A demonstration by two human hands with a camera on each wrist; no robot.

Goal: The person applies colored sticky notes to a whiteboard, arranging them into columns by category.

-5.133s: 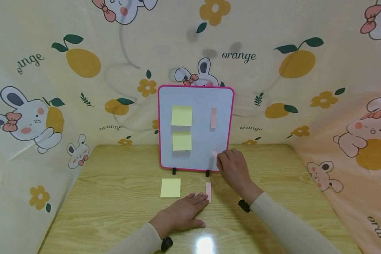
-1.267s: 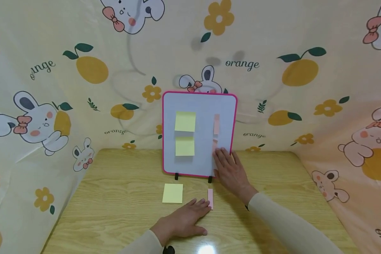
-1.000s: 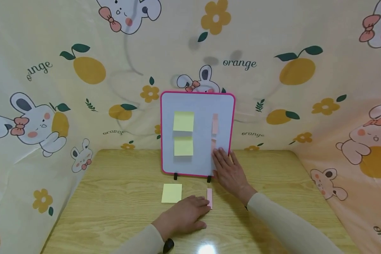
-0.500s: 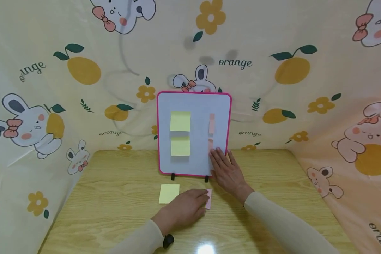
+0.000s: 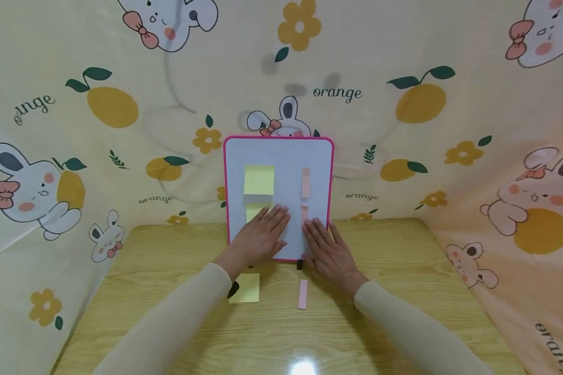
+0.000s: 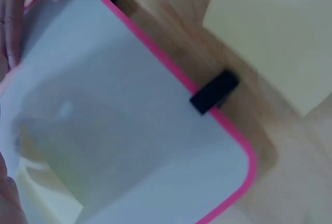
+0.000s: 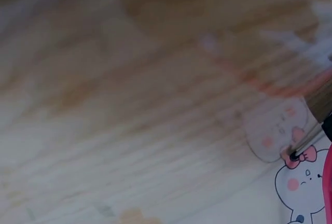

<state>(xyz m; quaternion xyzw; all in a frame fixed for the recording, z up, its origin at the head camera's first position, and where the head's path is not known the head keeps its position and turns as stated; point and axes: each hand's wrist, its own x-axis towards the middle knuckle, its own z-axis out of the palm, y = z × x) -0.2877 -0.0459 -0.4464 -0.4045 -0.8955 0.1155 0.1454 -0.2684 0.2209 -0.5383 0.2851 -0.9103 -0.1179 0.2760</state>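
A small whiteboard (image 5: 291, 156) with a pink rim stands on the table. My left hand (image 5: 257, 237) lies over its lower left part, fingers extended, partly covering the lower yellow sticky note (image 5: 253, 211). In the left wrist view that sticky note (image 6: 52, 190) curls away from the board. An upper yellow sticky note (image 5: 259, 180) is uncovered. My right hand (image 5: 330, 255) rests with straight fingers on the lower right of the board, over the lower end of a pink paper strip (image 5: 304, 212). Another pink strip (image 5: 306, 182) is above it. The right wrist view shows neither hand.
On the table (image 5: 384, 291) in front of the board lie a yellow sticky note pad (image 5: 246, 289), partly behind the left wrist, and a pink strip (image 5: 302, 294). Black feet (image 5: 300, 264) hold the board. A patterned cloth (image 5: 380, 47) surrounds the table.
My left hand has left the pink strip on the table and moved up onto the board. Earlier, my right hand brought the second pink strip to the board; recently it has stayed there.
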